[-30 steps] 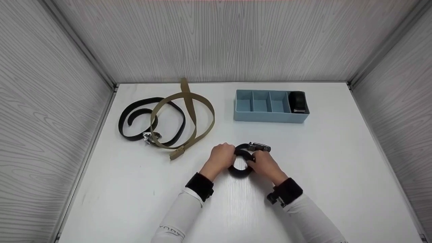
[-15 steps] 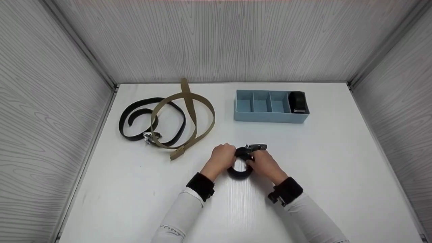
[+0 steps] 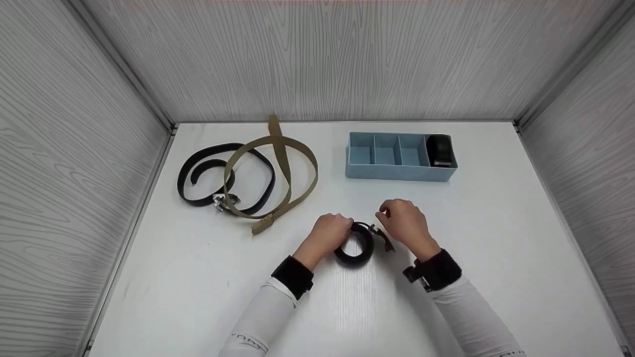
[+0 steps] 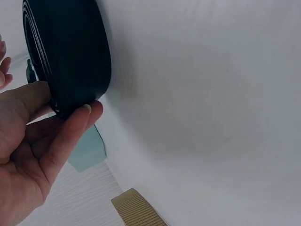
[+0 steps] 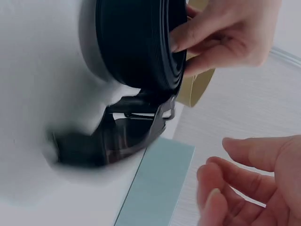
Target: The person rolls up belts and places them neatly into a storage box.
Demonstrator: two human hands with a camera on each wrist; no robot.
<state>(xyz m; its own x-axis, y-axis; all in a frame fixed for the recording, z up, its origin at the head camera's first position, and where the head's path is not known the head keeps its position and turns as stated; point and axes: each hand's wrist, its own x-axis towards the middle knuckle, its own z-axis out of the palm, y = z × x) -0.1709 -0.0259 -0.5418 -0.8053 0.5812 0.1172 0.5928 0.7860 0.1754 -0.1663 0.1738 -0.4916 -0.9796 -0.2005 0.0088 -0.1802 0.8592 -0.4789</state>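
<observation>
A black belt (image 3: 353, 260), rolled into a ring-shaped coil, stands on its edge on the white table. My left hand (image 3: 329, 231) pinches its far-left side; in the left wrist view, thumb and fingers grip the coil wall (image 4: 75, 52). The metal buckle (image 5: 141, 117) sticks out from the coil's right side, and the piece hanging beyond it is blurred in the right wrist view. My right hand (image 3: 404, 223) is lifted just right of the buckle, fingers loosely bent, with nothing between thumb and fingers.
At the back right stands a blue divided box (image 3: 397, 172) with a rolled black belt (image 3: 439, 148) in its rightmost compartment. Over on the left, a tan webbing belt (image 3: 311, 163) overlaps a loose black belt (image 3: 184, 173) with a silver buckle. Wood-grain walls (image 3: 317, 59) surround the table.
My right hand has let go of the rolled belt and moved off to the right. The buckle end has swung from pointing right to angling down toward me. The left hand keeps its hold.
</observation>
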